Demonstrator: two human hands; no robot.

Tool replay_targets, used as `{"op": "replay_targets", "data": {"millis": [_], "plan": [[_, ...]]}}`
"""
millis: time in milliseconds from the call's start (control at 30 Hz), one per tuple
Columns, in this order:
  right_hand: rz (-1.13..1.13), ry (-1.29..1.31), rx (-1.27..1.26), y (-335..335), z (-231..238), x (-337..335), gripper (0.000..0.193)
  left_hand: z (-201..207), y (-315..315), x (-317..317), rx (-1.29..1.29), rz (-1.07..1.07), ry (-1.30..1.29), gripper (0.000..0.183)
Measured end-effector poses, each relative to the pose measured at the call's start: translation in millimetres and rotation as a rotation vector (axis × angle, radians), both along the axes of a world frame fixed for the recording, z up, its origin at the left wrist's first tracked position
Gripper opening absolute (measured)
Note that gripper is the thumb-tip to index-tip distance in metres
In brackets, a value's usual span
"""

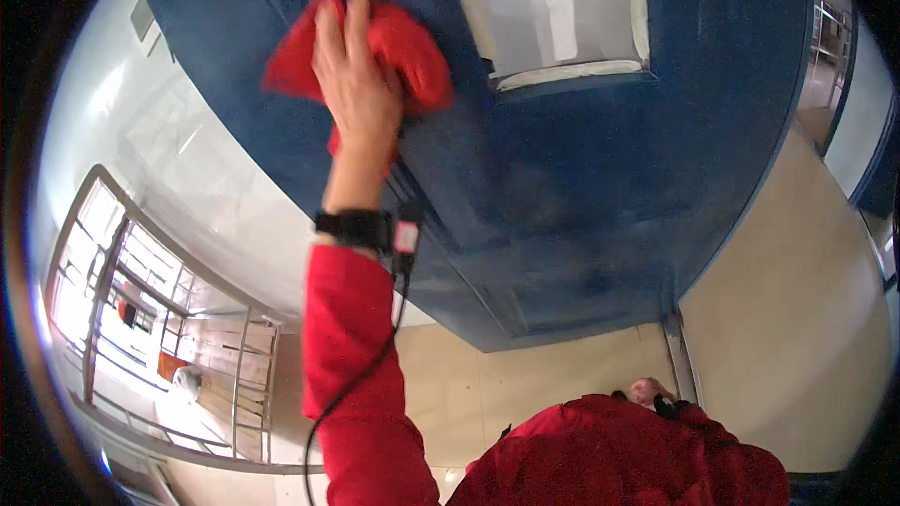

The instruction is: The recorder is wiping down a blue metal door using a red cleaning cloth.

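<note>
Against a dark blue door (pixel 581 169), my left hand (pixel 361 84) presses a bunched red cloth (pixel 412 52). The fingers lie over the cloth, pointing up the door, and the cloth spreads out on both sides of them. Hand and cloth are slightly blurred. A black band (pixel 354 228) with a cable circles the left wrist, above a red sleeve. Low down in front of my body is my right hand (pixel 649 391), also with a black band at its wrist. It is small in view and its fingers do not show clearly.
The door has a window pane (pixel 562 9) with a pale, rough-edged border (pixel 572 75), right of the cloth. A white wall (pixel 206 187) and a barred window (pixel 159 337) stand at left. Beige floor (pixel 450 365) lies below, with a doorway (pixel 825 66) at far right.
</note>
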State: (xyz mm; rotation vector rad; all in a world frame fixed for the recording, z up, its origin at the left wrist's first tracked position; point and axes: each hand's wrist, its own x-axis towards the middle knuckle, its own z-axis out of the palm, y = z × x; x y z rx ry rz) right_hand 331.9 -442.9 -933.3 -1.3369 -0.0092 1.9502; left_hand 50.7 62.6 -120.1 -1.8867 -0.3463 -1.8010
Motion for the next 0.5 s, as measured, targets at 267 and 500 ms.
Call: {"op": "replay_targets", "data": {"millis": [267,500], "plan": [[0.303,-0.802,0.101,-43.7,8.1,-12.6,0.017,-221.3,-11.9,-31.2,-0.319,0.087,0.393,0.065],[0.922,-1.332,0.27,-3.4,96.0,-48.6,0.012,-263.9,-54.9,-41.4,-0.622,0.035,0.431,0.063]]}}
